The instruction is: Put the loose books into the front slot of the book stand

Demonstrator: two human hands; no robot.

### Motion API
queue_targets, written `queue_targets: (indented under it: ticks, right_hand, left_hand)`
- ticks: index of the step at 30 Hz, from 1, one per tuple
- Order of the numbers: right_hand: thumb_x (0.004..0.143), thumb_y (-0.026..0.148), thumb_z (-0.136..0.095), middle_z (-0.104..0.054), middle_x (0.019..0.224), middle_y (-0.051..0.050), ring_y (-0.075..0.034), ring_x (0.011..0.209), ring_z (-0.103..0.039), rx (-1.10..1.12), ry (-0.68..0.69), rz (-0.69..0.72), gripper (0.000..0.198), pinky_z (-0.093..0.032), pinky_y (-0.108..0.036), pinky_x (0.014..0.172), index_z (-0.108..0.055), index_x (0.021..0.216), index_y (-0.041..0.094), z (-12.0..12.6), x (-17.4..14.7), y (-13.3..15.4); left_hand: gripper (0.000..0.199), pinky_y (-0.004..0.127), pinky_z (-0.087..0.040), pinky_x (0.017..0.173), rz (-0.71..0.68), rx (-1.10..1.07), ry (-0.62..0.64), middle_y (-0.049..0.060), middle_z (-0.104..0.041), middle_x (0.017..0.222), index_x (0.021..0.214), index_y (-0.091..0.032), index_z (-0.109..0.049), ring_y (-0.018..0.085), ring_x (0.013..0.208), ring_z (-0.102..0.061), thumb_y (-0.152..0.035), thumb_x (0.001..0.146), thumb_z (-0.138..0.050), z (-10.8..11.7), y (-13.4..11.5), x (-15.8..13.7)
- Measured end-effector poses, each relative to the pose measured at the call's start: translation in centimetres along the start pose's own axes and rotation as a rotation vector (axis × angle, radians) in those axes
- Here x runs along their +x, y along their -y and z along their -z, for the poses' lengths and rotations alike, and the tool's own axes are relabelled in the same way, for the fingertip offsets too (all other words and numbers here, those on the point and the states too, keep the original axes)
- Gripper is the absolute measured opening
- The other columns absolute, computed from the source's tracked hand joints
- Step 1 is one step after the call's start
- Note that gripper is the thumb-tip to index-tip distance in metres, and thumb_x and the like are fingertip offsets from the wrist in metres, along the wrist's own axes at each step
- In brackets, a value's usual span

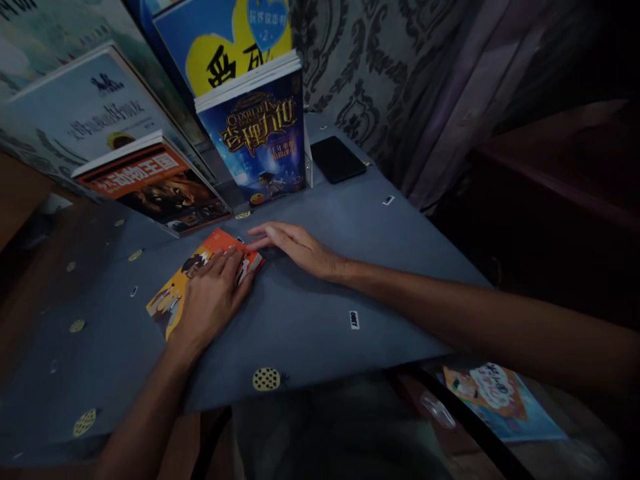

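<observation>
- Dim room, with dark damask-patterned wallpaper (pixel 340 60) behind a table (pixel 410 267) under a matt blue-grey cloth (pixel 300 320), printed with yellow pineapples (pixel 266 379) and small white labels (pixel 354 320).
- Orange-and-yellow book (pixel 193 267) lying flat and askew on the table, left of centre, partway between far and near edges.
- Left hand (pixel 210 293) palm down across the cover, fingers extended and close together, gripping nothing; likely pressing lightly to keep the book from sliding.
- Right hand (pixel 303 250) at the book's right corner, fingers loosely straight, nothing gripped, perhaps steadying that side; fingertip contact impossible to tell.
- Blue book (pixel 265 147) and lion-cover book (pixel 165 193) upright toward the far edge, covers facing the near edge, probably for easy viewing; smooth, flat-faced, square-cornered.
- Black, thin, round-cornered slab (pixel 337 160), maybe a phone or tablet, near the far right corner, well apart from both hands.
</observation>
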State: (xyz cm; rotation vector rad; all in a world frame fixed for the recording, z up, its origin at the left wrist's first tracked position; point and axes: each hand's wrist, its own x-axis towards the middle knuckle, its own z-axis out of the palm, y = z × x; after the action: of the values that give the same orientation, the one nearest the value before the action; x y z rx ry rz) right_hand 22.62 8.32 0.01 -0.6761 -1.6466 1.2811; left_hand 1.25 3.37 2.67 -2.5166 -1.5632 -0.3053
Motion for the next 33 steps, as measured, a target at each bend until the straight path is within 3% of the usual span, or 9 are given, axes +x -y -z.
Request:
queue_targets:
  ticks: [10, 15, 22, 26, 30, 33]
  right_hand:
    - [0.106, 0.053, -0.039, -0.08, 0.106, -0.008, -0.022, 0.117, -0.068, -0.016, 0.006, -0.003, 0.048, -0.041, -0.044, 0.113, -0.069, 0.118, 0.019, 0.14, 0.08, -0.02]
    - [0.105, 0.056, -0.039, -0.08, 0.107, -0.009, -0.022, 0.113, -0.069, 0.001, 0.014, -0.038, 0.05, -0.047, -0.042, 0.105, -0.069, 0.119, 0.018, 0.1, 0.07, 0.02]
    - [0.106, 0.051, -0.038, -0.08, 0.103, -0.008, -0.021, 0.109, -0.07, -0.029, 0.014, 0.005, 0.047, -0.048, -0.038, 0.102, -0.069, 0.114, 0.018, 0.12, -0.01, -0.05]
    - [0.107, 0.043, -0.037, -0.078, 0.097, -0.006, -0.019, 0.098, -0.071, -0.155, 0.035, 0.018, 0.041, -0.048, -0.034, 0.096, -0.069, 0.105, 0.018, -0.15, -0.25, 0.34]
    - [0.106, 0.038, -0.039, -0.072, 0.087, -0.004, -0.018, 0.088, -0.066, -0.424, 0.059, 0.075, 0.038, -0.046, -0.032, 0.086, -0.067, 0.089, 0.019, -0.41, -0.45, 0.63]
    - [0.105, 0.033, -0.041, -0.07, 0.086, -0.004, -0.017, 0.085, -0.063, -0.528, 0.098, 0.112, 0.033, -0.045, -0.031, 0.082, -0.067, 0.09, 0.019, -0.41, -0.66, 0.6]
  left_hand:
    - [0.043, 0.05, -0.053, 0.105, -0.001, 0.0, -0.011, 0.013, -0.071, 0.131, 0.13, -0.019, -0.065, 0.031, 0.124, -0.066, -0.044, 0.103, -0.041, -0.13, -0.07, -0.07]
    - [0.042, 0.049, -0.053, 0.105, -0.009, -0.023, -0.014, 0.012, -0.071, 0.131, 0.131, -0.02, -0.063, 0.03, 0.123, -0.066, -0.042, 0.104, -0.04, -0.1, -0.14, -0.06]
    - [0.044, 0.052, -0.053, 0.103, 0.001, 0.002, 0.031, 0.018, -0.068, 0.133, 0.129, -0.015, -0.064, 0.035, 0.122, -0.066, -0.041, 0.103, -0.039, 0.05, -0.42, 0.02]
    - [0.044, 0.053, -0.052, 0.103, -0.012, 0.003, 0.015, 0.018, -0.067, 0.134, 0.129, -0.015, -0.065, 0.035, 0.123, -0.065, -0.041, 0.103, -0.041, -0.17, -0.27, -0.1]
    - [0.044, 0.054, -0.052, 0.104, -0.03, 0.006, 0.006, 0.019, -0.066, 0.137, 0.129, -0.014, -0.065, 0.036, 0.124, -0.064, -0.041, 0.102, -0.043, -0.47, -0.18, -0.24]
    - [0.047, 0.055, -0.051, 0.105, -0.012, -0.018, 0.017, 0.019, -0.066, 0.138, 0.129, -0.015, -0.066, 0.036, 0.125, -0.064, -0.046, 0.101, -0.044, -0.29, -0.15, -0.25]
